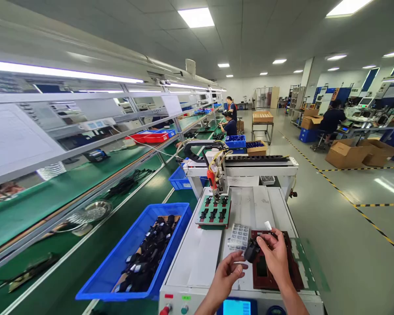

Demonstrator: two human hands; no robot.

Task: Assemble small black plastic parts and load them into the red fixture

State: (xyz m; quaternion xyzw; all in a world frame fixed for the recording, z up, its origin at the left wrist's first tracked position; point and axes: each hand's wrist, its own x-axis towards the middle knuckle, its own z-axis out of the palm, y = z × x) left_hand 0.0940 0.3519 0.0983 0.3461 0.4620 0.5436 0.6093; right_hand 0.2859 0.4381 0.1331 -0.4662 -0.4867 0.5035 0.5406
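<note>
Left hand: the left hand (226,274) is seen at the near edge of the white desk (197,258), fingers loosely curled and half open; nothing is gripped, and its fingertips are just beside the black part (251,251).
Right hand: the right hand (276,256) is closed around the black part, which is pinched between thumb and fingers.
Black part: it is held just above the dark red tray (290,273), at the tray's left edge, between the two hands.
Dark red tray: it is laid flat on the desk under the right hand; a dark rectangular opening is seen in it.
Clear holder: a small clear gridded holder (239,236) is set just left of the tray's far corner.
Blue bin: a blue bin (118,258) filled with black parts is placed to the left of the desk, on the green belt (85,258).
Green board: a green board (214,211) carrying black parts is set farther back on the desk, under the machine head (216,177).
Small blue bin: a smaller blue bin (179,179) is seen beyond, left of the machine.
Other people: a seated person (230,126) and a standing person (231,107) are seen far down the line; another seated person (331,119) is at the far right, near cardboard boxes (344,154).
</note>
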